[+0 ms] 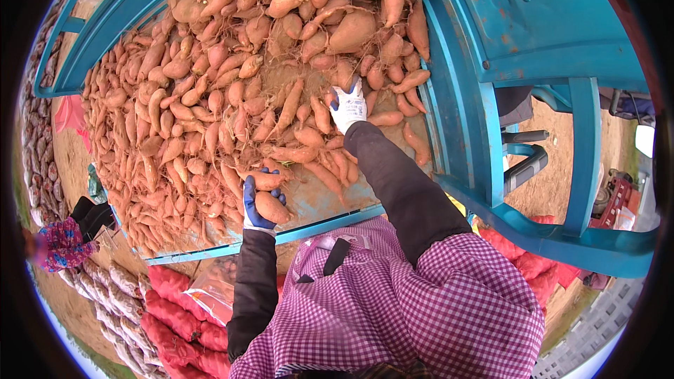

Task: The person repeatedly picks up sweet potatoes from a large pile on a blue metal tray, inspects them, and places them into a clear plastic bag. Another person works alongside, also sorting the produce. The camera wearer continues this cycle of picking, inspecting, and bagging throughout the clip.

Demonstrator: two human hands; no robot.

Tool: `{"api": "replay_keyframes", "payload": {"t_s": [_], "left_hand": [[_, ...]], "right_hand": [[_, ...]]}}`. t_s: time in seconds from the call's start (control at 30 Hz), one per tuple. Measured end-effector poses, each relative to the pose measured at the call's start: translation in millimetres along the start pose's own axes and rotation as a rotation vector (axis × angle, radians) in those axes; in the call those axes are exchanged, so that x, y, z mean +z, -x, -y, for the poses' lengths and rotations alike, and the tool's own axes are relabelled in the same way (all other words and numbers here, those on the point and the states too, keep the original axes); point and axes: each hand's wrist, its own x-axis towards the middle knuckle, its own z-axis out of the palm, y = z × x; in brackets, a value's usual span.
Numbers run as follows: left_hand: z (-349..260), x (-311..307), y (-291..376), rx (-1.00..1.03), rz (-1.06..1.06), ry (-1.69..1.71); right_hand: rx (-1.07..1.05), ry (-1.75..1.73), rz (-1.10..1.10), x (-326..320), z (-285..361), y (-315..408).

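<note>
A large heap of sweet potatoes (174,105), many with thin roots attached, covers the blue truck bed (316,195) before me. Near the bed's front edge my left hand (258,208), in a white glove with blue-coated fingers, holds an oval sweet potato (272,207). Another sweet potato (266,180) lies just beyond its fingertips. My right hand (349,105), gloved alike, reaches farther into the heap. Its fingers are on a rounded sweet potato (345,75); part of the fingers is hidden, and how firm the grip is does not show.
A blue metal side panel (463,89) rises along the right of the bed. Full red mesh sacks (179,316) lie on the ground at lower left, beside rows of pale sacks (116,295). A person (66,242) in a flowered top is at far left. A grey plastic crate (595,326) shows at lower right.
</note>
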Motion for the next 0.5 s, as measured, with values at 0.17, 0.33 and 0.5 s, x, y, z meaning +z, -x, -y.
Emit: {"api": "replay_keyframes", "payload": {"t_s": [0.17,0.33,0.5], "left_hand": [[9,9,-8,-0.058,0.186,0.040],[0,23,-10,-0.062,0.245,0.083],[2,36,-12,-0.089,0.302,-0.062]], "right_hand": [[-0.248,-0.237,0.108,6,-14,63],[0.353,-1.451,0.322,-29,-15,70],[0.484,-1.748,0.590,-54,-21,71]]}}
